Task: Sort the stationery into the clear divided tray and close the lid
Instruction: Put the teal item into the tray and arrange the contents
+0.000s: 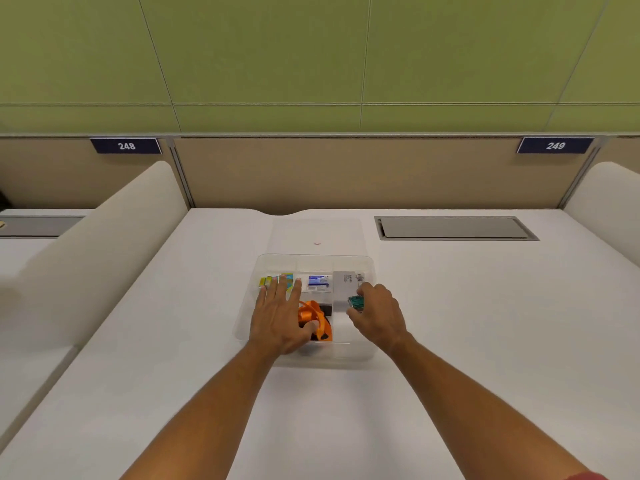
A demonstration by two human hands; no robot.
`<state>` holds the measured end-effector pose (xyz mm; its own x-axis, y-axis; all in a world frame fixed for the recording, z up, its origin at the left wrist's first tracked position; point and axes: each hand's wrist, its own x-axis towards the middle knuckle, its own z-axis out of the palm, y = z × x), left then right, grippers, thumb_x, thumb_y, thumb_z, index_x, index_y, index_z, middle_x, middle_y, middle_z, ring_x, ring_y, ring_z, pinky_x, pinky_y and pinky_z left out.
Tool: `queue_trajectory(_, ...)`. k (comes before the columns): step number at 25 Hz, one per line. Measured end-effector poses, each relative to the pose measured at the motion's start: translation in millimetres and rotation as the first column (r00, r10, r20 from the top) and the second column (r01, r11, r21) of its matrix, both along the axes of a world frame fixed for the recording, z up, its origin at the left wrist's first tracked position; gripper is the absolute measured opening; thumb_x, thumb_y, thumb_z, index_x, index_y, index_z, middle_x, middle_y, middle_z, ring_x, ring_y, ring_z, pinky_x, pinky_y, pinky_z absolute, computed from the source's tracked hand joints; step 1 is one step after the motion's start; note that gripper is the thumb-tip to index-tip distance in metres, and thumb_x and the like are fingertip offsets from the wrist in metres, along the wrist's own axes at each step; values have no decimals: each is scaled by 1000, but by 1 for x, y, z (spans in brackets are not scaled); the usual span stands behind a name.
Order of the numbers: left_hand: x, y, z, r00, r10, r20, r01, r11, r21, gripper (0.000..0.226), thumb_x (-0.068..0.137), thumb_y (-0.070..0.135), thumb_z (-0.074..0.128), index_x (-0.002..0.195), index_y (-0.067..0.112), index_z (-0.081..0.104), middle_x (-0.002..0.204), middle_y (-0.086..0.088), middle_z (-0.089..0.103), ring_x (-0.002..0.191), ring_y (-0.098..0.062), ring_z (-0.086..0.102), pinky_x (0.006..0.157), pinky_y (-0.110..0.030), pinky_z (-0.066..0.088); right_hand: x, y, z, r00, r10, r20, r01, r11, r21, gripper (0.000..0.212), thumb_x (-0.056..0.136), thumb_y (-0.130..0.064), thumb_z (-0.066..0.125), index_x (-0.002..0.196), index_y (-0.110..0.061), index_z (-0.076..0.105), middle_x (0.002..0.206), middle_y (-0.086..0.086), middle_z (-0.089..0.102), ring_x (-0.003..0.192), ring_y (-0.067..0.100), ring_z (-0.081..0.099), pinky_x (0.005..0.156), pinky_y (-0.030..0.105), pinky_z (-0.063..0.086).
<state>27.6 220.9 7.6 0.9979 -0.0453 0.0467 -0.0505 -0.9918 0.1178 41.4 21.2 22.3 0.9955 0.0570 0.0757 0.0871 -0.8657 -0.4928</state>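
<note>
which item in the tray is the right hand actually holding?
The small teal box, pinched by the right hand over the tray's right section. The grey box, blue-and-white box and orange ribbon lie unheld.

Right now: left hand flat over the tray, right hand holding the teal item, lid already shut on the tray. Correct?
Not the lid. The head view shows the lid lying on the desk behind the open tray. The left hand and the right hand with the teal item are as stated.
</note>
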Motion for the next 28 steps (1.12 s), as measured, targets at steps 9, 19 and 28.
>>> queue_trajectory(9, 9, 53, -18, 994, 54, -94, -60, 996, -63, 95, 80, 79, 34, 154, 26, 3, 162, -11, -2, 149, -29, -4, 119, -51, 16, 11, 28, -34, 988, -67, -141, 65, 998, -21, 44, 85, -27, 69, 123, -19, 48, 131, 9, 53, 114, 27, 56, 97, 39, 50)
queue_trajectory(19, 9, 54, -19, 992, 49, -112, -52, 998, -27, 95, 81, 79, 35, 153, 26, 4, 162, -9, 4, 149, -29, 4, 114, -53, 23, 18, 35, -43, 979, -106, -176, 100, 994, -43, 48, 84, -27, 70, 125, -17, 47, 131, 10, 53, 113, 29, 56, 98, 40, 49)
queue_trajectory(28, 7, 44, -18, 993, 46, -105, -48, 998, -26, 94, 81, 79, 31, 153, 26, 3, 162, -8, 0, 149, -28, -1, 119, -52, 9, 16, 28, -35, 982, -71, -175, 74, 997, 12, 48, 85, -27, 70, 126, -17, 47, 133, 10, 51, 119, 29, 52, 100, 38, 47)
